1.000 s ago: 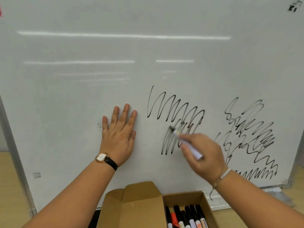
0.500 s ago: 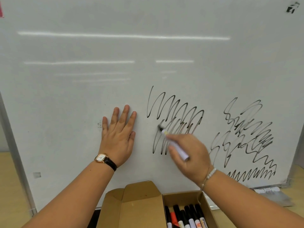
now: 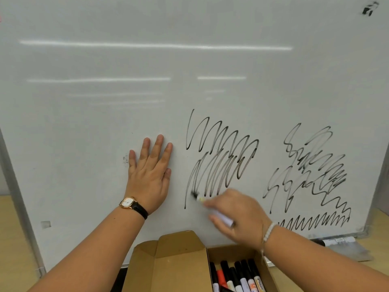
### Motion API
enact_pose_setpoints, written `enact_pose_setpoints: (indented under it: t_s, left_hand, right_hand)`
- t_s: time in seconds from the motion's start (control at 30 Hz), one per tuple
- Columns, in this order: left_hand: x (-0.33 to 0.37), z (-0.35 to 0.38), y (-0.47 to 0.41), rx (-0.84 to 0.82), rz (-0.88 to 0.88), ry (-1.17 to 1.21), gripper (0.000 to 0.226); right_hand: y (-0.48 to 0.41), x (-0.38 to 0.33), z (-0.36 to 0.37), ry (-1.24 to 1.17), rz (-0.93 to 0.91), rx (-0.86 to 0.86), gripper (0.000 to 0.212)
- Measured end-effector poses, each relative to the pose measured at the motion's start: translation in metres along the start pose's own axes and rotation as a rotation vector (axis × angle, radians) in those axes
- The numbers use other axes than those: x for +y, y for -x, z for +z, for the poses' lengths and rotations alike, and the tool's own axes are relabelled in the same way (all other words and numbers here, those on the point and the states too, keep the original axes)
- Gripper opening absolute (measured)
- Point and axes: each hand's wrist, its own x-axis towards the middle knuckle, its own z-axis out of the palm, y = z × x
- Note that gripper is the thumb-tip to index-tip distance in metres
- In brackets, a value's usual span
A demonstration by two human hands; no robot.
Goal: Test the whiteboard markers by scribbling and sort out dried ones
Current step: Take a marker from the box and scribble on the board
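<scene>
A large whiteboard (image 3: 105, 102) leans upright in front of me. My left hand (image 3: 150, 173) presses flat against it, fingers straight, a watch on the wrist. My right hand (image 3: 235, 216) grips a white marker (image 3: 221, 216) with a black tip; the tip touches the board at the lower left of a black scribble (image 3: 221, 161). An older black scribble (image 3: 311, 178) fills the board's lower right. Below, an open cardboard box (image 3: 179, 262) holds several markers (image 3: 237, 277), mostly black-capped, one red.
The board and box stand on a light wooden table (image 3: 12, 239). Another marker (image 3: 334, 242) lies at the board's bottom right, beside a grey eraser-like pad (image 3: 355, 252). A small black mark (image 3: 368, 9) sits at the board's top right.
My right hand has moved left and down with the marker, adding more black strokes on the scribble's left side. My left hand has stayed flat on the board.
</scene>
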Motion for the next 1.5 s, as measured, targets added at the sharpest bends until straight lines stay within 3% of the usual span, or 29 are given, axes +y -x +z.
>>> enact_pose_setpoints:
  t_s: [0.1,0.17,0.27,0.33,0.47,0.53,0.73,0.8,0.9,0.93,1.13,1.3,1.33,1.5]
  left_hand:
    - [0.0,0.0,0.0,0.004,-0.004,0.009,0.058]
    - [0.0,0.0,0.001,-0.001,-0.002,0.001,0.058]
    - [0.001,0.0,0.001,-0.006,-0.006,0.002,0.057]
    - [0.001,0.0,0.001,-0.007,-0.01,0.004,0.058]
    - [0.001,0.001,0.001,-0.003,-0.013,0.01,0.059]
    - [0.001,0.001,0.001,-0.003,-0.01,0.005,0.059]
    - [0.0,0.0,0.002,-0.008,-0.002,-0.005,0.058]
    - [0.001,0.0,0.002,-0.005,-0.005,0.002,0.058]
    - [0.001,0.0,0.002,-0.006,-0.003,0.003,0.058]
    - [0.001,0.0,0.002,-0.009,-0.001,-0.001,0.058]
    - [0.0,0.0,0.002,-0.02,-0.008,0.005,0.057]
    - [0.001,0.0,0.003,-0.019,-0.008,0.009,0.058]
    - [0.001,-0.001,0.003,-0.02,-0.007,0.004,0.058]
    - [0.0,-0.001,0.003,-0.029,0.004,-0.023,0.058]
  right_hand:
    - [0.023,0.001,0.01,0.073,-0.098,-0.261,0.026]
    - [0.017,0.005,0.002,0.037,-0.044,-0.167,0.027]
    - [0.0,0.013,-0.015,-0.062,0.118,0.138,0.03]
    - [0.002,0.015,-0.018,-0.102,0.173,0.212,0.03]
    - [0.035,0.007,0.005,0.045,-0.041,-0.178,0.025]
    - [0.04,0.01,0.006,0.05,-0.045,-0.258,0.024]
    - [0.016,0.018,-0.018,-0.097,0.202,0.203,0.029]
    - [0.028,0.015,-0.013,-0.091,0.186,0.109,0.029]
    - [0.055,0.011,0.001,0.009,0.05,-0.211,0.025]
    - [0.058,0.013,0.0,0.012,0.045,-0.243,0.025]
    - [0.032,0.021,-0.023,-0.073,0.198,0.135,0.029]
    - [0.053,0.016,-0.009,0.021,0.042,-0.183,0.025]
    - [0.052,0.017,-0.01,0.031,0.038,-0.175,0.025]
    - [0.029,0.028,-0.034,-0.067,0.258,0.209,0.028]
